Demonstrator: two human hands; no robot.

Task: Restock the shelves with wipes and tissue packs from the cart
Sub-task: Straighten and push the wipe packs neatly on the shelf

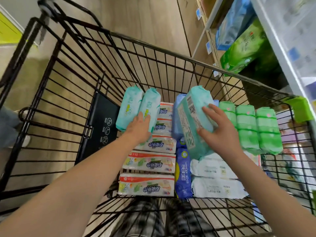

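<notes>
**Hand and pack positions at the cart**

1. Right hand (220, 129): fingers spread wide and curled round the long edge of a teal pack (193, 120), thumb pressed on its printed face. The pack is tilted, with its far end raised above the stock beneath it.
2. Left hand (139, 129): fingers together and nearly straight, laid flat on the near end of a mint pack (151, 105). The thumb is hidden. A second mint pack (129, 106) touches the first on the side away from the right hand.
3. Between the two hands: a column of white-and-orange tissue packs (150, 162) running back toward the person, and a pale blue pack (176, 120) directly behind the teal pack.
4. Beneath the right wrist: a dark blue pack (183, 177) standing on edge, with white packs (215, 168) beside it.
5. Just outboard of the right hand: three green packs (248, 127) standing side by side.
6. All listed stock lies inside the black wire cart (171, 53).
7. Beyond the right hand, past the cart rim: a shelf (280, 48) holding a green bag (244, 47) and a blue bag (234, 21).
</notes>
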